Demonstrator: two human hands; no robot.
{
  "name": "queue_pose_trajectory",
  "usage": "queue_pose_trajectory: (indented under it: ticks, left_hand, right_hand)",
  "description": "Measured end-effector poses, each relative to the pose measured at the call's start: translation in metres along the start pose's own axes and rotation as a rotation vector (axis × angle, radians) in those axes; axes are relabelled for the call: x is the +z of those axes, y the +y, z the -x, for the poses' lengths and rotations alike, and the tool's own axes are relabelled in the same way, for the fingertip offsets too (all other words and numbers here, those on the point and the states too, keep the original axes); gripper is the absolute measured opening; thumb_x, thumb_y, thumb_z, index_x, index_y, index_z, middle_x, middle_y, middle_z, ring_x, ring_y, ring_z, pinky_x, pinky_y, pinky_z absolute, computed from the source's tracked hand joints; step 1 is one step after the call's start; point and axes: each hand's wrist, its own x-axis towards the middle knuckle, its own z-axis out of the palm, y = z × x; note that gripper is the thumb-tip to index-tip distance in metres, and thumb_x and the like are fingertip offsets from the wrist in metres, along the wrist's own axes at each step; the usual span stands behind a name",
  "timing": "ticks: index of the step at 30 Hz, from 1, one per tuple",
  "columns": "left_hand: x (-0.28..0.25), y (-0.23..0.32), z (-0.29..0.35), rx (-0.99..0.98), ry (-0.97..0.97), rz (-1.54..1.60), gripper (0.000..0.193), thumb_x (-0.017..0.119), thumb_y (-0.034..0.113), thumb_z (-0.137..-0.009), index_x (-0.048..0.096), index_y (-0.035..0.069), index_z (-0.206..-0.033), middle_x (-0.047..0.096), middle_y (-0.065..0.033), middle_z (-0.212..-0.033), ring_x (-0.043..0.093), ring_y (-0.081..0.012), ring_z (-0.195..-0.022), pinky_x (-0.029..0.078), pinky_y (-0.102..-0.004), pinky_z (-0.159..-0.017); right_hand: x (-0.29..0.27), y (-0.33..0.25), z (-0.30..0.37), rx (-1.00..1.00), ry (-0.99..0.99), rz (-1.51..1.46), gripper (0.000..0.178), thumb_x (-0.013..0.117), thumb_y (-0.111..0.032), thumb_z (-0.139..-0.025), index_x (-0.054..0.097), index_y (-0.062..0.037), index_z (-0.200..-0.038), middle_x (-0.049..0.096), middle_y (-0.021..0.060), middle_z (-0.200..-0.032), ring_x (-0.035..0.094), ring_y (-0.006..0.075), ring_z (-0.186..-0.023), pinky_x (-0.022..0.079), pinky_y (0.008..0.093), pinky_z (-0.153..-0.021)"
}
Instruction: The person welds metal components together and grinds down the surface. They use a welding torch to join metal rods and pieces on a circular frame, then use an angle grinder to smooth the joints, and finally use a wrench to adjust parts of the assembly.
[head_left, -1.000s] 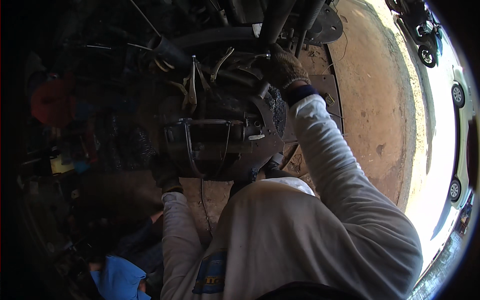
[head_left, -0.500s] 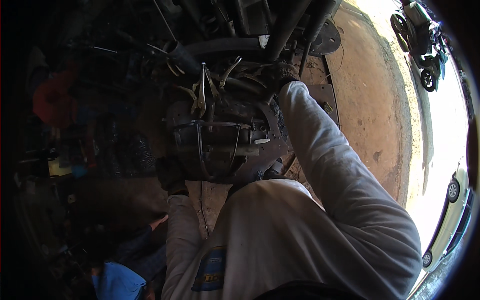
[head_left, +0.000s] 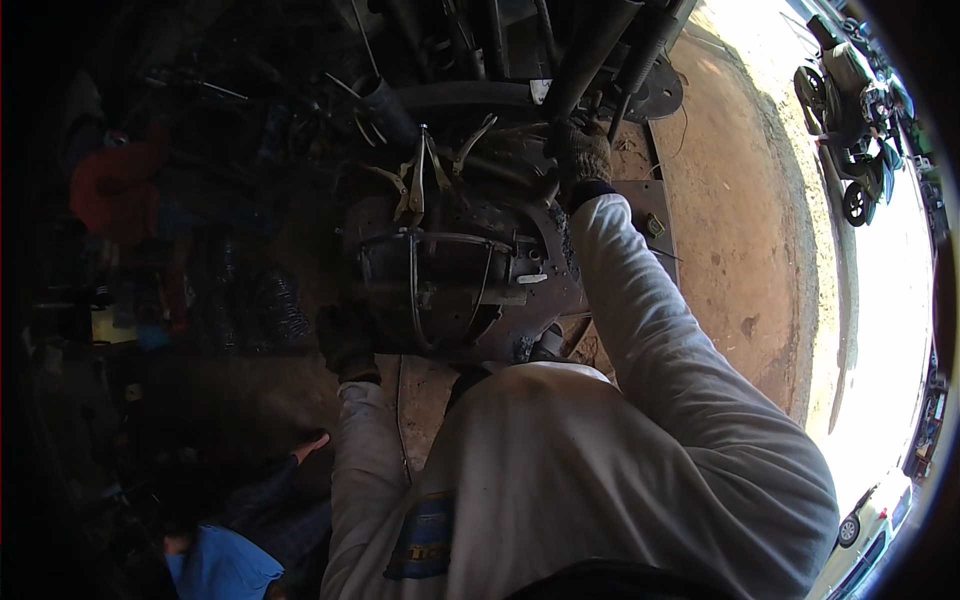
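Note:
My right hand (head_left: 584,158), in a dark knitted glove, is at the far right of a dark steel work plate (head_left: 545,305), beside a thick dark pipe. Its fingers look curled, but what they hold is hidden. My left hand (head_left: 346,343), gloved too, rests near the plate's near left edge; deep shadow hides its fingers. Between them a curved frame of thin metal bars (head_left: 413,285) lies across the plate. Just beyond it, several locking pliers (head_left: 417,185) stand up with their handles spread.
Dark pipes and bars (head_left: 590,60) crowd the far side. A hollow tube (head_left: 385,108) holds thin rods. To the left are a person in red (head_left: 115,190) and, nearer, one in blue (head_left: 230,562). Beyond the dirt ground (head_left: 740,250) stand motorcycles (head_left: 855,110) and a white car (head_left: 865,525).
My right hand has drawn back slightly toward me and to the right, so more of its glove shows. My left hand stays about where it was. The view has shifted a little.

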Motion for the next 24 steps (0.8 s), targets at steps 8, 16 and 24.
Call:
queue_pose_trajectory:
  ticks: [8,16,24]
  left_hand:
    - [0.012,-0.039,-0.016,0.445,0.028,-0.733,0.041,0.048,0.034,-0.096,0.059,0.000,-0.116,0.061,-0.0198,-0.117,0.057,-0.0330,-0.111,0.043,-0.0413,-0.100]
    - [-0.010,0.017,-0.014,0.150,-0.342,-0.591,0.042,0.046,0.036,-0.096,0.057,0.004,-0.121,0.061,-0.0169,-0.121,0.054,-0.0299,-0.118,0.038,-0.0409,-0.105]
    - [0.014,-0.054,-0.017,0.242,0.034,-0.633,0.047,0.045,0.042,-0.095,0.059,0.007,-0.122,0.062,-0.0183,-0.120,0.057,-0.0351,-0.115,0.041,-0.0428,-0.102]
  right_hand:
    - [-0.001,-0.074,0.060,-0.872,0.192,0.563,0.038,0.056,-0.015,-0.090,0.054,-0.0038,-0.126,0.067,0.0146,-0.103,0.066,0.0306,-0.094,0.053,0.0393,-0.079]
    - [-0.043,-0.116,0.052,-1.017,0.130,0.387,0.041,0.060,-0.008,-0.090,0.052,-0.0032,-0.130,0.067,0.0119,-0.104,0.066,0.0229,-0.094,0.054,0.0338,-0.080]
    - [-0.066,-0.149,0.084,-0.759,-0.006,-0.021,0.026,0.065,-0.019,-0.089,0.060,-0.0013,-0.107,0.065,0.0110,-0.089,0.067,0.0197,-0.078,0.056,0.0310,-0.069]
